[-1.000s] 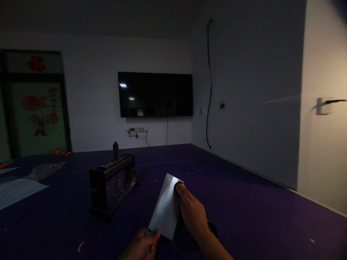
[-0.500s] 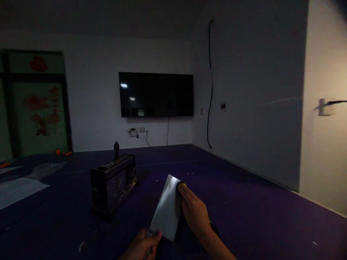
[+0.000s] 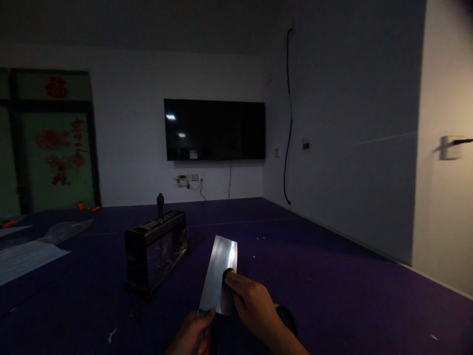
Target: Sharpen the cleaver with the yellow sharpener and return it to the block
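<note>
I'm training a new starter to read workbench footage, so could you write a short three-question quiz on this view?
1. Multiple choice: what does the left hand grip?
A) a sheet of paper
B) the handle of the cleaver
C) a hanging cable
2. True or false: the black knife block stands to the left of the cleaver.
3. Fill the gap: the right hand holds a small object coloured black and ____.

Key: 1 B; 2 true; 3 yellow.
</note>
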Demonstrator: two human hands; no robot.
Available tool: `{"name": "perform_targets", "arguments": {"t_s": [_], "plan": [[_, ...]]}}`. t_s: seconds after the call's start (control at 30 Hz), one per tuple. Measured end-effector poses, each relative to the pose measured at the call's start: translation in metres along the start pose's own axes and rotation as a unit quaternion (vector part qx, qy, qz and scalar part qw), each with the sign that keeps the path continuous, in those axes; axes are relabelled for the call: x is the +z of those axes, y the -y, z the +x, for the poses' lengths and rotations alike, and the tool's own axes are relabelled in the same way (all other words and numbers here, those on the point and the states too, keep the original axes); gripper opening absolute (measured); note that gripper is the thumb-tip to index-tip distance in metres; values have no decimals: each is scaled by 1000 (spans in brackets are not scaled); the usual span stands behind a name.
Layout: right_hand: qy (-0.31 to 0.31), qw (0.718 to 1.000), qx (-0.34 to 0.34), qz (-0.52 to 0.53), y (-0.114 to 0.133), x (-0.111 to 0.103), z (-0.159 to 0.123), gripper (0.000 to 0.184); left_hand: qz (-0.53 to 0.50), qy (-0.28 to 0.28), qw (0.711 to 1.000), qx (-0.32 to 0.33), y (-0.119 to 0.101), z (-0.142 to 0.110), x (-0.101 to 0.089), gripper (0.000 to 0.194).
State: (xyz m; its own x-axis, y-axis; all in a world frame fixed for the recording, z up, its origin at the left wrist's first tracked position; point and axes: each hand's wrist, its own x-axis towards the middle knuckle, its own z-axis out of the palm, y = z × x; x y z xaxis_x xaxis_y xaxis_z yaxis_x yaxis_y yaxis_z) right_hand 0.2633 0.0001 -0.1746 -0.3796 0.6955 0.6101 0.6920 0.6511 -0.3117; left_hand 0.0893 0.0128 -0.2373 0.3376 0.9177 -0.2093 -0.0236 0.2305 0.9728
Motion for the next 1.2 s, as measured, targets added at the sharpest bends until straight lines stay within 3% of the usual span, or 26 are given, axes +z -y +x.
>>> {"name": "perform_targets", "arguments": {"t_s": [0.27, 0.5, 0.63, 0.8, 1.0, 1.1, 1.2], "plan": [[50, 999, -7, 17, 8, -3, 1, 44, 4, -9, 1000, 6, 6, 8, -3, 69], [-3, 1000, 17, -16, -2, 0, 0, 50, 8, 55, 998, 24, 1, 0, -6, 64], [-61, 996, 33, -64, -12, -1, 0, 50, 16, 48, 999, 6, 1, -1, -6, 65], [-113, 986, 72, -101, -24, -7, 1, 48, 46, 44, 997, 43, 5, -6, -5, 61], [-163, 975, 96, -116, -36, -12, 1, 46, 55, 56, 997, 0, -1, -17, -7, 53], [-174, 974, 93, -112, -38, -12, 1, 47, 58, 58, 997, -6, -3, -19, -8, 49], [-166, 976, 91, -110, -36, -12, 2, 48, 46, 18, 999, 5, 1, -17, -8, 49]]}}
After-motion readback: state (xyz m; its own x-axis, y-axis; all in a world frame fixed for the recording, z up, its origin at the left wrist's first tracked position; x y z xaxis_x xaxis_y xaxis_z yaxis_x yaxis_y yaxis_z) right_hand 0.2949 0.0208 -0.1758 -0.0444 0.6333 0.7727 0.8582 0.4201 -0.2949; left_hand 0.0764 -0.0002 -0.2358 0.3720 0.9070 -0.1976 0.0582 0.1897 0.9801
